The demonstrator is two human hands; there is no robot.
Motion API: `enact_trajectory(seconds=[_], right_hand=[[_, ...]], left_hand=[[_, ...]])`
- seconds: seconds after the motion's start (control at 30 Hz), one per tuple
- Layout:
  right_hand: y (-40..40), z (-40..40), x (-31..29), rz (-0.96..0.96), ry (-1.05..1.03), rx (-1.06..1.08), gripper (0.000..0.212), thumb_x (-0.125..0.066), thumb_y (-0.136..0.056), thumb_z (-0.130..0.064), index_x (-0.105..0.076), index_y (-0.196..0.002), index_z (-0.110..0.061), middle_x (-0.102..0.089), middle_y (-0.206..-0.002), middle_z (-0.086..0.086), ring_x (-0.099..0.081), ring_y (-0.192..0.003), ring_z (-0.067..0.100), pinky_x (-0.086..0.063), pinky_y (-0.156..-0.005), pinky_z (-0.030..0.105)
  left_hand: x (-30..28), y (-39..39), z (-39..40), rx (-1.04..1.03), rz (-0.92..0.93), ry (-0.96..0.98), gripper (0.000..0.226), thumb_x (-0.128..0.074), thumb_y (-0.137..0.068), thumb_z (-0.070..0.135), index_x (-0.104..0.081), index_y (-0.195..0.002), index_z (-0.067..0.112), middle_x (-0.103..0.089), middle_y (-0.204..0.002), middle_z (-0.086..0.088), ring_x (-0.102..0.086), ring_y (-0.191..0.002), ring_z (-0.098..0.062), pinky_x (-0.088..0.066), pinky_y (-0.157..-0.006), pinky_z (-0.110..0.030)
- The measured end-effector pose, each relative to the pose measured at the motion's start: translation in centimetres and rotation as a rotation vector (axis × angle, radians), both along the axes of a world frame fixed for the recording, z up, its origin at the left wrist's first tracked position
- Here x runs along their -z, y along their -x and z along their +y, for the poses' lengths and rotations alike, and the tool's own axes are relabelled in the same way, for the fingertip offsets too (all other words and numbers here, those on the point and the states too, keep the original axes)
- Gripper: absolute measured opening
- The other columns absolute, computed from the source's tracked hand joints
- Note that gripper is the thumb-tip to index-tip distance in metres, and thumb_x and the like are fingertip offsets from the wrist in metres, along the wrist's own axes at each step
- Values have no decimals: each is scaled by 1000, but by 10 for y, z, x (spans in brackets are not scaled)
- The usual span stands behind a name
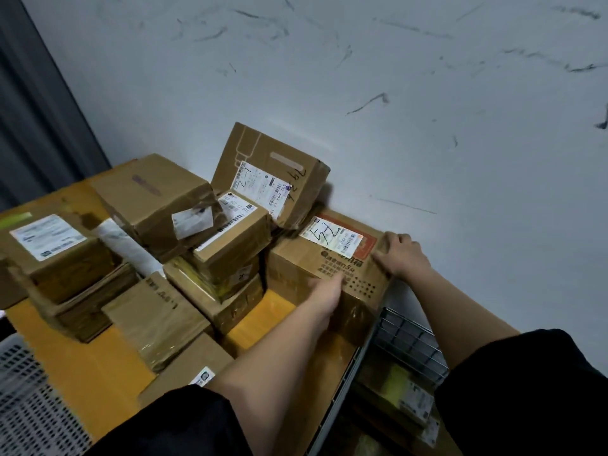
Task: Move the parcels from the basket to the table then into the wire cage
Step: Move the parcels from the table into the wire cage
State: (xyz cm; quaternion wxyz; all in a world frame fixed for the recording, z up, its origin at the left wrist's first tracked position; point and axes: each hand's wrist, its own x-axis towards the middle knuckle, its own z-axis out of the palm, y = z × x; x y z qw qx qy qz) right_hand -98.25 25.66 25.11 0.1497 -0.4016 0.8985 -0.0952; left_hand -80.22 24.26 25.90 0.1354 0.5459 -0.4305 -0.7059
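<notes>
1. Head view: both hands grasp the large parcel (329, 268) at the right end of the yellow table (88, 366); the left hand (325, 291) presses its near side with fingers curled against it, and the right hand (399, 255) curls over its far right top corner.
2. Just left of the left hand, stacked parcels (227, 245) crowd the box, and a tilted parcel (273, 172) leans on its far left corner.
3. Beyond the right hand stands a scuffed grey wall (427, 110), close to the box's far edge.
4. Below the right forearm sits the wire cage (408, 340), with labelled parcels (411, 399) inside.
5. Far left of both hands, a white perforated basket (29, 390) lies beside the table's edge.
6. A bare strip of tabletop runs under the left forearm.
</notes>
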Motion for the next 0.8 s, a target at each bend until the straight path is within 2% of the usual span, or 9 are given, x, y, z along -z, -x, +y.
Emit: enact_trajectory(seconds=[0.13,0.23,0.3,0.37,0.53,0.63,0.73,0.8], right_hand=[[10,-2,9,82,21,8,67,-45,-92,-57,-34,-146,-18,-32,-146,13,-30,-134,33,-36,-105,46],[13,-1,9,102,23,11,67,-46,-91,-58,-36,-143,-17,-34,-142,13,-31,-133,31,-36,-103,44],[16,2,8,63,22,20,67,-46,-92,-57,-37,-143,-15,-34,-140,14,-32,-133,31,-36,-103,44],[18,7,6,14,11,39,68,-47,-92,-57,-38,-143,-13,-33,-138,15,-34,-132,32,-37,-104,45],[19,31,0,-60,-25,91,72,-50,-90,-61,-42,-140,-10,-31,-136,16,-35,-130,34,-38,-105,44],[19,48,-2,-66,-69,146,80,-49,-86,-69,-39,-141,-12,-37,-140,15,-39,-130,35,-37,-104,45],[20,65,-1,-94,-126,198,80,-44,-83,-74,-40,-137,-14,-53,-135,11,-50,-123,33,-37,-99,42],[20,76,2,-144,-133,215,83,-43,-83,-76,-38,-137,-14,-55,-134,11,-54,-120,32,-41,-95,41]], left_hand=[[7,5,0,-9,76,-72,52,-52,-97,24,-29,-142,12,-53,-132,-8,-51,-95,-14,-44,-75,-30],[7,10,4,-64,104,-125,53,-55,-94,23,-30,-140,13,-58,-104,-2,-51,-83,-14,-45,-79,-34],[5,14,7,-84,122,-154,50,-56,-93,24,-35,-137,11,-56,-94,-2,-51,-87,-17,-43,-87,-38],[1,16,13,-85,142,-184,49,-58,-92,26,-39,-135,11,-56,-93,-3,-49,-94,-20,-41,-92,-41],[-5,14,31,-68,149,-225,42,-60,-90,29,-49,-126,11,-60,-101,-7,-53,-82,-19,-40,-83,-38],[-9,10,41,-16,122,-220,30,-56,-93,31,-53,-116,12,-60,-93,-7,-52,-76,-19,-42,-65,-32],[-10,3,49,28,47,-218,18,-52,-95,32,-54,-96,15,-57,-86,-5,-50,-72,-18,-41,-68,-34],[-8,-6,52,41,3,-212,22,-49,-97,33,-51,-85,15,-55,-82,-5,-48,-69,-17,-40,-69,-32]])
